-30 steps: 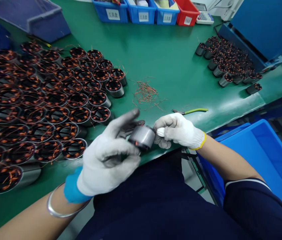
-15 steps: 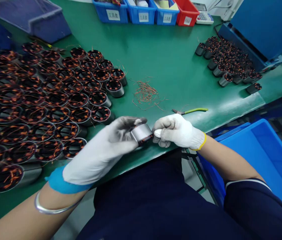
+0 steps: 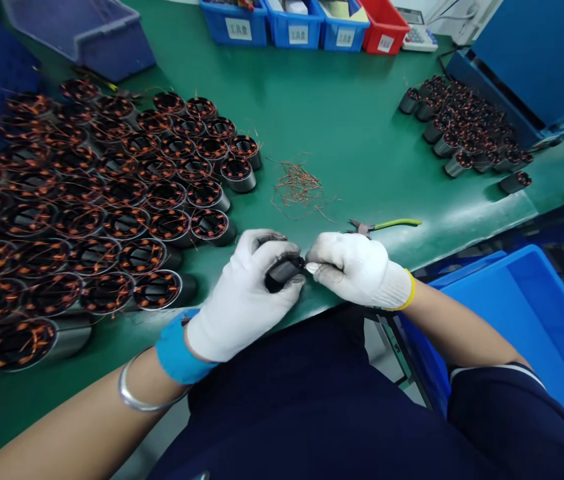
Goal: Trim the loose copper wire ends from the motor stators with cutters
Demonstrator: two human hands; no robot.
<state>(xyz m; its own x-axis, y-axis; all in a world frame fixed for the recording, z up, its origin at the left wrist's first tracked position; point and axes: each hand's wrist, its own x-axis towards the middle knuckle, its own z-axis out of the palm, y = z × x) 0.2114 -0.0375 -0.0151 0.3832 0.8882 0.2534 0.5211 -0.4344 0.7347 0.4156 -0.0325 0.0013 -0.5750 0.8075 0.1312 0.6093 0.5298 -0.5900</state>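
Just at the near edge of the worktop, midway along what I can see of it, my left hand has its gloved fingers wrapped around a dark cylinder, gripping it on its side with one end turned toward my other hand. My right hand, gloved as well, meets that end: thumb and fingers are drawn together in a pinch right up against it, but I cannot tell what, if anything, sits between the tips. A teal cuff and a silver bangle circle my left wrist. Beyond my hands a loose heap of copper wire scraps lies on the green surface, and just past my right knuckles, close to the near edge, rest pliers with green handles, their jaws pointing left. Across the left side, from beside a purplish bin down to the near edge, stand crowded rows of copper-wound cylinders, mostly upright, stray wires trailing over their open tops. Toward the right end a second cluster sits against a blue casing, with a lone cylinder lying on its side nearer the edge. Along the far edge are three blue boxes, a red box and a keypad device. Below the near edge, on my right, is a big blue bin.
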